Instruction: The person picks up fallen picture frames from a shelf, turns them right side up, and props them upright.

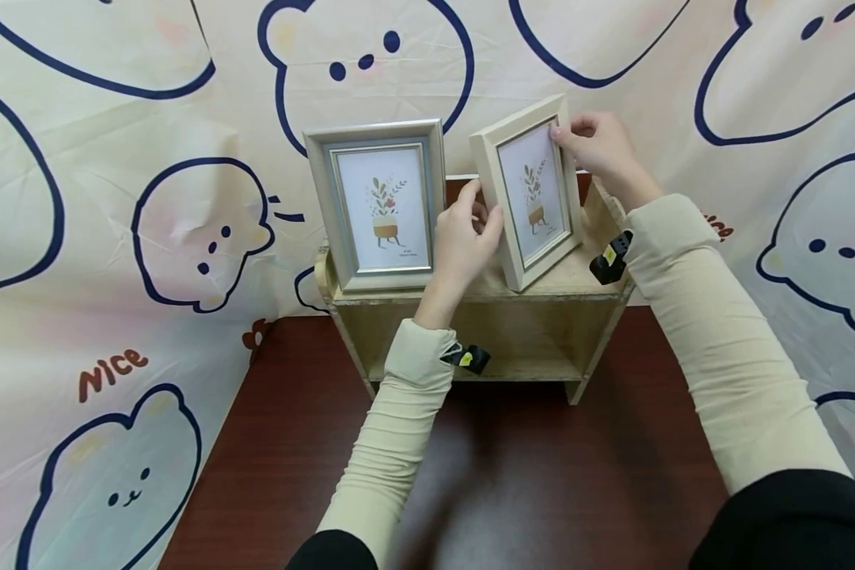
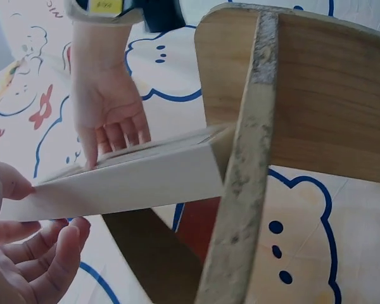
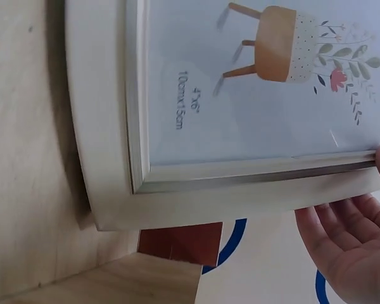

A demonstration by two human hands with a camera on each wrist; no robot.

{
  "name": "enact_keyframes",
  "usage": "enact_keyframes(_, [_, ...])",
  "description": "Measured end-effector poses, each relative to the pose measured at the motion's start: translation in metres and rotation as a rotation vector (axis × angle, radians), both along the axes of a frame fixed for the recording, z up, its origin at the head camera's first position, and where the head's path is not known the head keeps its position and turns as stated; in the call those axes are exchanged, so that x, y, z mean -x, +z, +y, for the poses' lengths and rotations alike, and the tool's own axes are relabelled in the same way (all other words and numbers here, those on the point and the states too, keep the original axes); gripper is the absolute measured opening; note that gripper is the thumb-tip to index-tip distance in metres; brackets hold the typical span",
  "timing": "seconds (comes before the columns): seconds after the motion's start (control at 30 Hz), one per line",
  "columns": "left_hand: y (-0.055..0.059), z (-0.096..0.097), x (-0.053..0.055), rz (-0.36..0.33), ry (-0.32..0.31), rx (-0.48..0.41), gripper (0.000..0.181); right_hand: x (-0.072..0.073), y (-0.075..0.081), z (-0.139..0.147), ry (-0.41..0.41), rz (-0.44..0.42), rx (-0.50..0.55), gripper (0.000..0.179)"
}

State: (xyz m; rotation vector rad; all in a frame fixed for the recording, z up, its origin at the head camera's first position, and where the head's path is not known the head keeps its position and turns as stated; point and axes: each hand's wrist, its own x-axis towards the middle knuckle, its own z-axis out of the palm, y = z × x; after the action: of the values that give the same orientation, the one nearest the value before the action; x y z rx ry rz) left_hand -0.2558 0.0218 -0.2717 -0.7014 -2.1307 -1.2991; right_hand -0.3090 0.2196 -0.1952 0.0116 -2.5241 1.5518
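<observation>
A cream picture frame (image 1: 504,207) with a potted-plant print stands tilted on top of a small wooden shelf (image 1: 470,294), turned at an angle. My left hand (image 1: 466,237) pinches its left side edge between thumb and fingers, also seen in the left wrist view. With thumb in front and fingers behind, my right hand (image 3: 351,244) grips the opposite side near the upper corner. To the left, a second, silver-toned picture frame (image 1: 319,190) with a blue-grey inner border stands upright on the same shelf, close to my left hand.
The shelf has an open lower compartment (image 1: 520,336) and raised side panels (image 2: 237,158). It stands on a dark reddish-brown table (image 1: 541,475). Behind and at both sides hangs a cloth (image 1: 207,229) printed with cartoon bears.
</observation>
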Motion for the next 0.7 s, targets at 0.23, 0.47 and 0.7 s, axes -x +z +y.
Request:
enact_keyframes(0.23, [0.008,-0.003,0.003,0.041,0.118,0.072,0.018,-0.008,0.000,0.012,-0.050,-0.011,-0.059,0.051])
enact_keyframes(0.47, [0.016,0.002,0.001,0.036,0.229,0.131,0.020,-0.018,0.000,0.024,-0.051,-0.048,0.000,0.061])
enact_keyframes(0.7, [0.017,0.008,0.003,0.038,0.278,0.140,0.020,-0.030,-0.002,0.034,-0.015,-0.054,0.106,0.054])
